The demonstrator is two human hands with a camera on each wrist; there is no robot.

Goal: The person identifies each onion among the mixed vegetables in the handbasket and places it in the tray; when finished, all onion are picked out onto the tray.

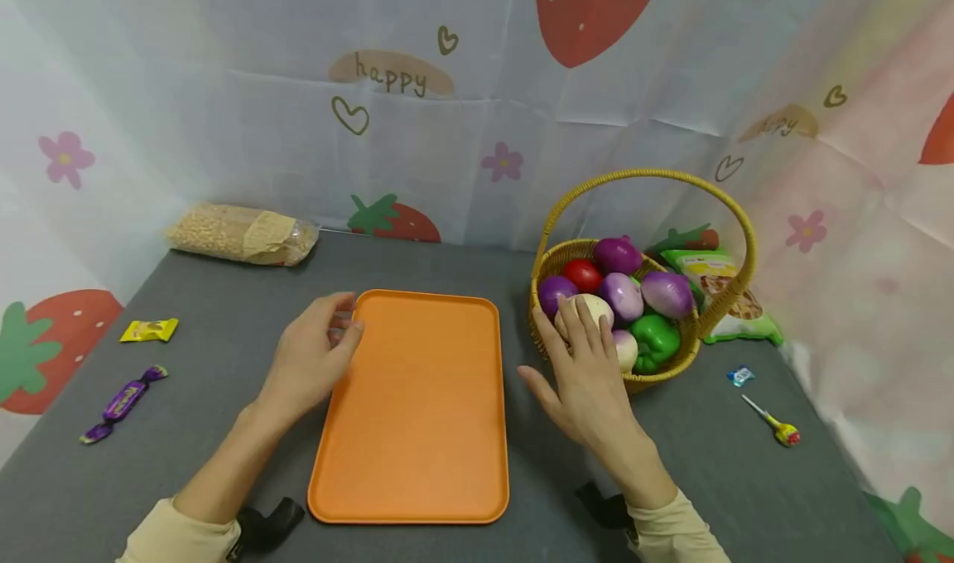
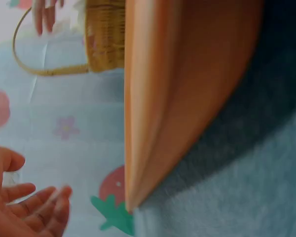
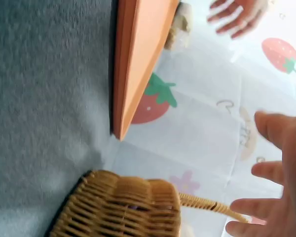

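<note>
An orange tray (image 1: pixel 417 414) lies flat on the grey table. Over its left edge hovers my left hand (image 1: pixel 309 352), fingers loosely bent and nothing held; the left wrist view shows that hand (image 2: pixel 29 210) apart from the tray. My right hand (image 1: pixel 585 381) hangs above the near left side of a wicker basket (image 1: pixel 704 323), its fingers extended in front of a white round vegetable (image 1: pixel 596 308). Also in the basket are purple onions (image 1: pixel 667 294), a red tomato-like piece (image 1: pixel 583 276) and a green bell pepper (image 1: pixel 656 344). In the right wrist view, the right hand (image 3: pixel 281 182) holds nothing.
The basket's tall handle (image 1: pixel 648 174) arches over its contents. Behind it leans a green-and-white packet (image 1: pixel 734 298). A lollipop (image 1: pixel 778 426) and small blue candy (image 1: pixel 741 376) lie at right. Yellow candy (image 1: pixel 149 330), purple candy (image 1: pixel 125 401) and a bag of grains (image 1: pixel 242 233) are left.
</note>
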